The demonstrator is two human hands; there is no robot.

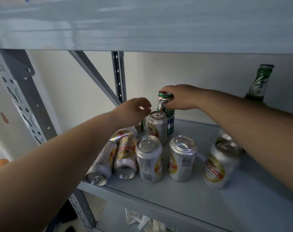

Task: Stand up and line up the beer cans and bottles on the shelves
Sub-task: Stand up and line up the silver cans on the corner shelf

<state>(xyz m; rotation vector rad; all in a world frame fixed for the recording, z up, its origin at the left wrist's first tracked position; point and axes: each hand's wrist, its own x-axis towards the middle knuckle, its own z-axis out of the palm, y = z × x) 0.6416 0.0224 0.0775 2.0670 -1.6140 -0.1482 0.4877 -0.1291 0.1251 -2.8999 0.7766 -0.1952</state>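
Grey metal shelf (184,196) against a pale wall holds silver cans, four upright and three on their sides at left. Green bottle (259,84) stands at rear right, partly behind the right forearm. Right hand (181,97) grips the tall green can (167,114), upright at the back, fingers wrapped round its top. Left hand (134,111) hovers just left of it, fingers loosely curled, holding nothing.

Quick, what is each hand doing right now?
Left hand: open, fingers loosely curled, holding nothing.
Right hand: closed around the top of the tall green can.
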